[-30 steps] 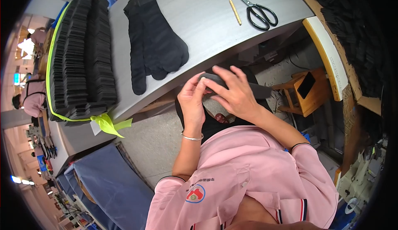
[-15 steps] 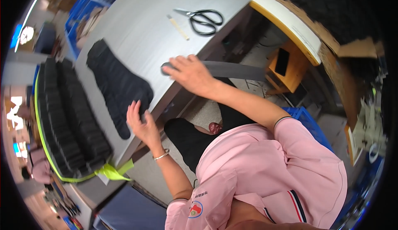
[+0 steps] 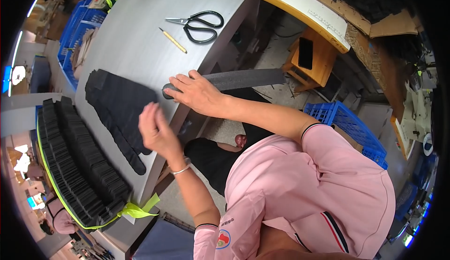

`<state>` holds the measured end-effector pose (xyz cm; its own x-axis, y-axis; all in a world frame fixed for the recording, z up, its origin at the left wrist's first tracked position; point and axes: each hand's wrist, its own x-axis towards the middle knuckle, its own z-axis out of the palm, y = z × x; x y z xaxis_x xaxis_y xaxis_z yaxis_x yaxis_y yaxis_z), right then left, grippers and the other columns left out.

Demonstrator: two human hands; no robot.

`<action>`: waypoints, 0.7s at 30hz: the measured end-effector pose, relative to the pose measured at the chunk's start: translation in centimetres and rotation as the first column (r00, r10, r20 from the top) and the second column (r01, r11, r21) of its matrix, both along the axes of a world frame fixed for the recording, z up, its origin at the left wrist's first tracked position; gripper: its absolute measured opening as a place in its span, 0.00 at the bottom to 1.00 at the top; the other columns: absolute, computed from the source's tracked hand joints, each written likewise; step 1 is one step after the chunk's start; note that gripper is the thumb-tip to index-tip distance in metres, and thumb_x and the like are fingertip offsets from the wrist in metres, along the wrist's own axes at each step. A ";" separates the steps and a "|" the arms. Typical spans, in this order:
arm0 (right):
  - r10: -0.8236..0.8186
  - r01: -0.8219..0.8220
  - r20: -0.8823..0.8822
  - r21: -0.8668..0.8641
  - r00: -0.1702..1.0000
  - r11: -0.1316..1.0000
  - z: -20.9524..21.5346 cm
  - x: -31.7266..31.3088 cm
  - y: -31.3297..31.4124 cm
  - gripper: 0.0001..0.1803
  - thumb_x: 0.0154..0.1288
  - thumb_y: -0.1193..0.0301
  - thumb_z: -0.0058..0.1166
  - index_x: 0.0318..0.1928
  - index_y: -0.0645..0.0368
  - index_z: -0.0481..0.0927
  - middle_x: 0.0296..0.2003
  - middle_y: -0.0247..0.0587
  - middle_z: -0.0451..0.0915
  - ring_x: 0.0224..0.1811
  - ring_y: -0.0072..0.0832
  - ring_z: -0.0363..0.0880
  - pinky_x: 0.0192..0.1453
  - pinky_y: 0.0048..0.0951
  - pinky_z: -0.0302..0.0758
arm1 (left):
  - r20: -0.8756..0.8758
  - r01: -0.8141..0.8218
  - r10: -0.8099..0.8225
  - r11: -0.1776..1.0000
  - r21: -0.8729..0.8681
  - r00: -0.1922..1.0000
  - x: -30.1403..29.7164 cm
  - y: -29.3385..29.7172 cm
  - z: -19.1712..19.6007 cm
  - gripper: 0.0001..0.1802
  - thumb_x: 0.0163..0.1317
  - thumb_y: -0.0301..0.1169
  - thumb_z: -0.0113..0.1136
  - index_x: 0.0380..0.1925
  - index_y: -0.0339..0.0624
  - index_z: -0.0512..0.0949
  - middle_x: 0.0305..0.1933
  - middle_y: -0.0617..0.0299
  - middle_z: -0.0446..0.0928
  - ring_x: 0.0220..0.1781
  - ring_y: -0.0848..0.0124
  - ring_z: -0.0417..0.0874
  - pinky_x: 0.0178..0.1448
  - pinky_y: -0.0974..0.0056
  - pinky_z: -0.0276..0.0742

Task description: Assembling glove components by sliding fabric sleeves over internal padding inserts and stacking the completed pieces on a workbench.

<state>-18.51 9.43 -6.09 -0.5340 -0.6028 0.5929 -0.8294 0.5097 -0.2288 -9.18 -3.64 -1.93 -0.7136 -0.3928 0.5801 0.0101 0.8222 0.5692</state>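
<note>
Grey fabric, a long flat strip (image 3: 251, 78), runs from my right hand (image 3: 199, 93) at the front edge of the smooth grey table (image 3: 131, 44), out over the gap toward a brown wooden stool (image 3: 324, 56). That hand is closed palm-down on the strip, its blunt rounded end showing past the fingertips. My left hand (image 3: 157, 131) is blurred, fingers close together, beside overlapping flat black fabric pieces (image 3: 119, 103); I cannot tell whether it grips or touches them. Should my right grip loosen, I judge the overhanging length could drag the strip floorward. The black pieces lie loose near the table edge, so a careless left wrist might skew them or knock them off.
</note>
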 end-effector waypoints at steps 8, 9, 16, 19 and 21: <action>0.037 -0.037 0.000 0.015 0.999 0.999 -0.3 0.0 0.5 0.21 0.61 0.70 0.54 0.55 0.60 0.81 0.58 0.48 0.75 0.61 0.35 0.72 0.57 0.36 0.67 | 0.075 -0.006 -0.005 0.988 0.154 0.997 1.7 2.0 -4.7 0.07 0.65 0.22 0.61 0.42 0.33 0.82 0.53 0.54 0.83 0.57 0.58 0.82 0.63 0.58 0.74; 0.024 -0.024 -0.006 0.018 1.000 1.000 -0.4 0.0 0.4 0.21 0.61 0.70 0.54 0.55 0.59 0.81 0.58 0.48 0.75 0.61 0.35 0.72 0.57 0.36 0.67 | 0.089 -0.005 -0.010 0.987 0.161 0.996 1.7 2.0 -4.5 0.07 0.65 0.23 0.61 0.42 0.33 0.82 0.52 0.54 0.83 0.57 0.59 0.82 0.63 0.58 0.74; -0.001 0.002 -0.024 0.029 1.000 1.000 -0.6 0.2 0.2 0.20 0.62 0.69 0.53 0.54 0.58 0.81 0.58 0.47 0.75 0.61 0.34 0.73 0.56 0.35 0.68 | 0.131 -0.100 0.070 0.967 0.236 0.989 1.3 3.1 -3.5 0.10 0.68 0.26 0.60 0.45 0.32 0.82 0.52 0.51 0.82 0.56 0.57 0.82 0.63 0.58 0.73; -0.020 0.021 -0.048 0.008 0.999 1.000 -0.8 0.2 0.0 0.20 0.62 0.69 0.54 0.54 0.59 0.82 0.58 0.46 0.76 0.60 0.34 0.73 0.56 0.35 0.68 | 0.101 -0.108 0.083 0.953 0.284 0.991 1.2 2.9 -4.2 0.12 0.70 0.27 0.58 0.47 0.31 0.81 0.52 0.49 0.82 0.55 0.56 0.82 0.65 0.57 0.71; -0.014 0.014 -0.046 0.005 0.999 1.000 -0.8 0.2 0.1 0.20 0.62 0.69 0.54 0.54 0.59 0.82 0.58 0.46 0.76 0.61 0.34 0.73 0.56 0.35 0.68 | 0.099 -0.096 0.074 0.964 0.246 0.992 1.2 3.1 -4.3 0.12 0.70 0.27 0.57 0.48 0.31 0.81 0.52 0.49 0.82 0.55 0.55 0.82 0.67 0.56 0.71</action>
